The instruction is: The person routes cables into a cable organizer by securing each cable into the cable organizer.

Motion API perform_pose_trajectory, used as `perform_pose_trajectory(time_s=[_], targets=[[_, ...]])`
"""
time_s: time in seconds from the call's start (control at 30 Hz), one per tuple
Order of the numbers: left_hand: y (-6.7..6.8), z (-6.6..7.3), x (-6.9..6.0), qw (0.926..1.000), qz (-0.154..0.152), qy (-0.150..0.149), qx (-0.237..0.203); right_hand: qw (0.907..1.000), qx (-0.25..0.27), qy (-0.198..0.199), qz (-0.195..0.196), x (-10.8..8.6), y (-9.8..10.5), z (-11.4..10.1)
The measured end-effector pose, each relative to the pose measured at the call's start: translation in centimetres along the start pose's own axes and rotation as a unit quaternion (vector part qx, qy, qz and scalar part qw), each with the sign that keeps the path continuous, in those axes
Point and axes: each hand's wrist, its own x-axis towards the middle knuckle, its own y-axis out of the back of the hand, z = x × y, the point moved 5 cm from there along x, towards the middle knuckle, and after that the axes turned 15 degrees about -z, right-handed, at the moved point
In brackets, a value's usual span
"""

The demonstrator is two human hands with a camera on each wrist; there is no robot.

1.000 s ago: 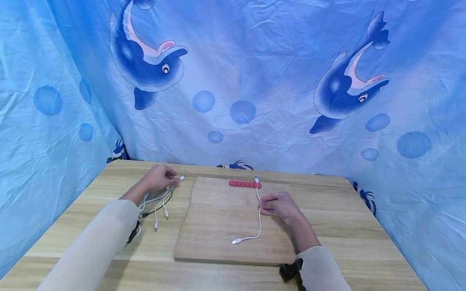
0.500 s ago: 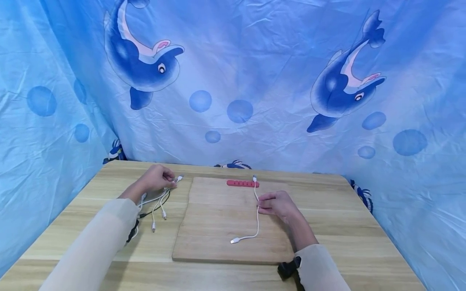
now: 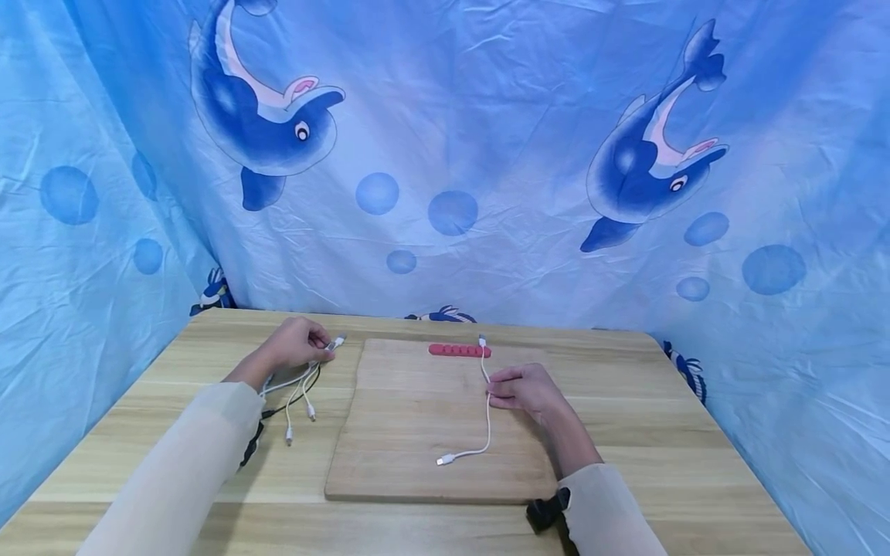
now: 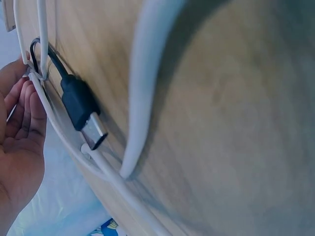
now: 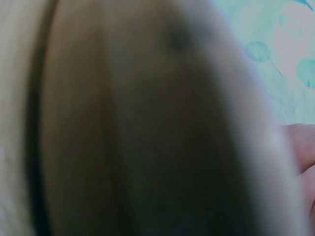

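Observation:
My right hand (image 3: 528, 390) pinches a short white USB cable (image 3: 487, 425) between thumb and fingers above the wooden board (image 3: 396, 448). The cable's USB plug lies over the right end of a red cable clip strip (image 3: 455, 350) at the board's far edge; its small connector rests on the board nearer me. Left of the board, my left hand (image 3: 295, 342) pinches a bunch of cables (image 3: 303, 380), mostly white with one black. A black cable's plug (image 4: 81, 103) hangs close in the left wrist view. The right wrist view is mostly blurred, with fingers (image 5: 302, 147) at its right edge.
The board lies on a light wood table (image 3: 660, 432). A blue curtain (image 3: 431, 154) printed with dolphins stands behind the table and at its sides. Black straps (image 3: 545, 511) are on the wrists.
The head view has swung slightly, so the scene sits a little further left. Both hands keep their hold, and the cables stay almost where they were.

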Motion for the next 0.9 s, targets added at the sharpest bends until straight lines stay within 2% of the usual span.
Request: perform_pose_trajectory(time_s=[0.37, 0.6, 0.77, 0.9], targets=[[0.0, 0.4, -0.2, 0.9998, 0.002, -0.02, 0.007, 1.0, -0.001, 0.001, 0.005, 0.1, 0.0, 0.1], [0.1, 1.1, -0.1, 0.9995, 0.001, -0.024, -0.023, 1.0, -0.002, -0.002, 0.009, 0.3, 0.0, 0.2], [0.6, 1.8, -0.2, 0.9991, 0.014, -0.033, -0.025, 1.0, -0.006, -0.002, 0.007, 0.3, 0.0, 0.3], [0.9, 1.9, -0.3, 0.999, 0.022, -0.028, -0.025, 0.9999, -0.007, -0.003, 0.008, 0.2, 0.0, 0.2]])
